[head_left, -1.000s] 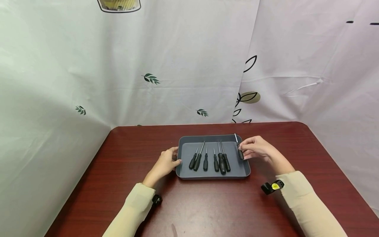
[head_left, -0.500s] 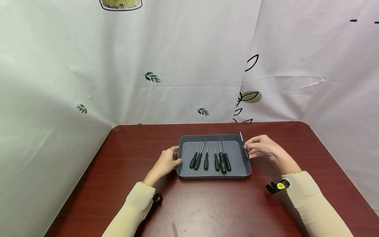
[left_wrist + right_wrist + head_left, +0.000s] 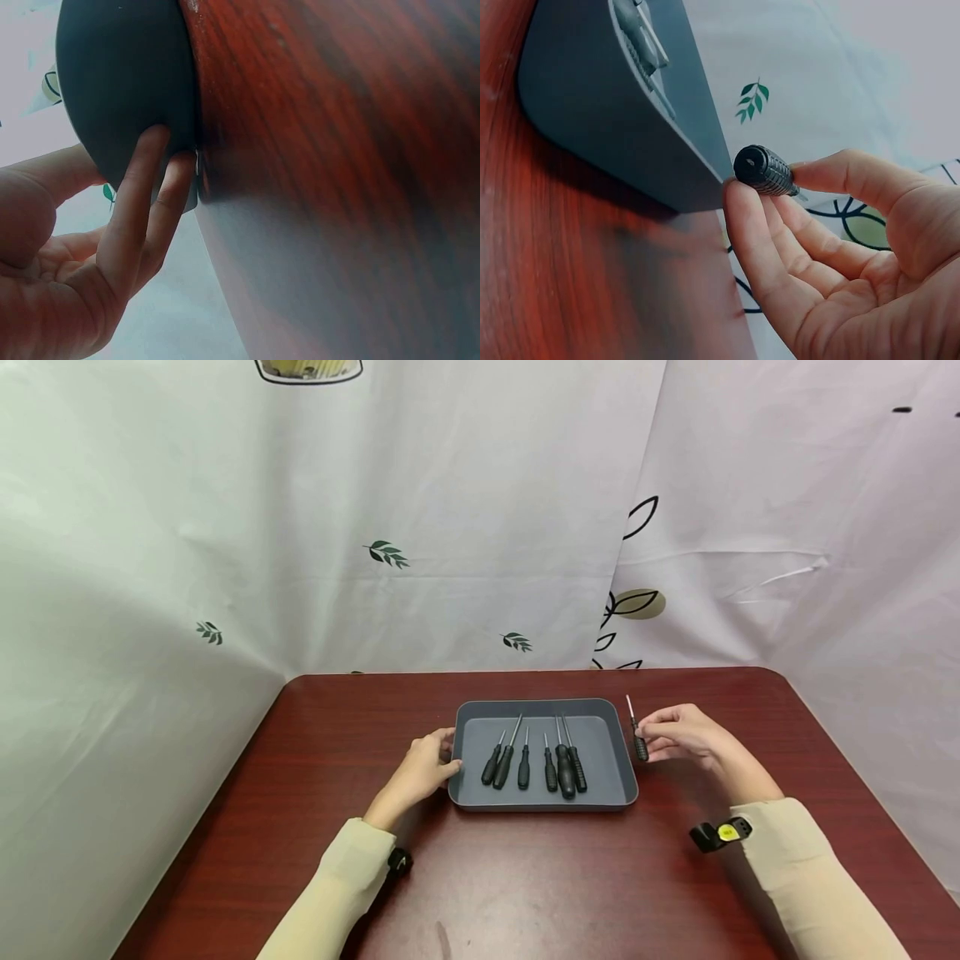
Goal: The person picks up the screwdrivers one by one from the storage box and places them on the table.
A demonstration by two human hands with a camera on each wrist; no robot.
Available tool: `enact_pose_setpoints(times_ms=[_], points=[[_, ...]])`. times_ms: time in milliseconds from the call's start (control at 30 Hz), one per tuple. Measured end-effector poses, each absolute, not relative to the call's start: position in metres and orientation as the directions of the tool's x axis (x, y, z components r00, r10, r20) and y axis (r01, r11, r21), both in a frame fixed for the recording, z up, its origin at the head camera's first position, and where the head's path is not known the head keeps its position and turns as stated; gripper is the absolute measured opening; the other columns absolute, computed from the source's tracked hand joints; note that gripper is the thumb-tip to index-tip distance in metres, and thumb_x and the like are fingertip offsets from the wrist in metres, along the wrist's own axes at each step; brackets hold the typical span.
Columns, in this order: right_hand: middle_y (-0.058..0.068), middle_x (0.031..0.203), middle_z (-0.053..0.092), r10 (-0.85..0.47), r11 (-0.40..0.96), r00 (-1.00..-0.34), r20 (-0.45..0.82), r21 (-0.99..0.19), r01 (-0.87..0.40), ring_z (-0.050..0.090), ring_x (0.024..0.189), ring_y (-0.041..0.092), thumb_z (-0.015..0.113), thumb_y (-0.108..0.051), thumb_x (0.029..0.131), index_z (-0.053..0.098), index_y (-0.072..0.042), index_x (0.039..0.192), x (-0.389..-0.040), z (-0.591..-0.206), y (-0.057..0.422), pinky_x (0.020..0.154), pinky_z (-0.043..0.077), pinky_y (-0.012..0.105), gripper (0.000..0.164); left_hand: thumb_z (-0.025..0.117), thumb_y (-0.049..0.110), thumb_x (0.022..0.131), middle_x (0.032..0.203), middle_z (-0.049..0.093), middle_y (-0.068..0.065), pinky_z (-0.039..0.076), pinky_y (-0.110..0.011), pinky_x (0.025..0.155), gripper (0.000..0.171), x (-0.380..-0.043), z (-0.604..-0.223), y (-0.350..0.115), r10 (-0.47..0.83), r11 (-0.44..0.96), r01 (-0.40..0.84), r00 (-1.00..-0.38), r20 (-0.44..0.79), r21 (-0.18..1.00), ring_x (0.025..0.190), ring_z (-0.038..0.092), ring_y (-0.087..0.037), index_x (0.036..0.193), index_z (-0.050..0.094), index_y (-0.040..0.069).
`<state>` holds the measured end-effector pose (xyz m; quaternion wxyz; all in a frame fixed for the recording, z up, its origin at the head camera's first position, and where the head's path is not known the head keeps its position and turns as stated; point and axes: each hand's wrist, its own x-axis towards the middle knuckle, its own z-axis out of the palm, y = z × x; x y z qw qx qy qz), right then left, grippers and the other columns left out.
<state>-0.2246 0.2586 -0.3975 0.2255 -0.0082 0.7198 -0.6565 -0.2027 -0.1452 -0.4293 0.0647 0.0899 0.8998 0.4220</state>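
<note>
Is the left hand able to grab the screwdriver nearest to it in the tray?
Probably yes, if it lets go of the tray: only the tray's side separates the left hand from that screwdriver.

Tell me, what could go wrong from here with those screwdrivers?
The right hand pinches one screwdriver just outside the tray; it might slip and drop onto the table. If that hand drifts sideways, the screwdriver could knock the tray. The left hand grips only one end of the tray, so a jolt might swing it and roll the six screwdrivers lying inside together.
</note>
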Motion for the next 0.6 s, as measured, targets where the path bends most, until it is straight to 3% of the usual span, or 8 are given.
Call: enact_pose_setpoints(times_ms=[400,600], points=[[0.007,0.078,0.065,-0.277,0.184,-0.899,-0.338,-0.937,0.296,0.063,0.063,0.016,0.057,-0.004,0.089,0.061,0.009,0.095,-0.221,-0.402,0.269,0.065,0.056,0.036,0.015,0.064,0.001,0.084,0.101,0.061,-0.018,0.054,-0.026,0.051,0.056,-0.203,-0.430,-0.146,0.221,0.634,0.119,-0.975,-0.032,0.764,0.084,0.063,-0.022,0.134,0.041,-0.004],[0.006,0.078,0.066,-0.281,0.200,-0.899,-0.335,-0.937,0.287,0.063,0.063,0.015,0.056,-0.005,0.089,0.063,0.005,0.092,-0.221,-0.406,0.272,0.064,0.056,0.035,0.012,0.064,0.000,0.084,0.102,0.060,-0.018,0.054,-0.026,0.051,0.056,-0.203,-0.430,-0.145,0.219,0.628,0.115,-0.975,-0.033,0.769,0.085,0.063,-0.023,0.134,0.041,-0.004]])
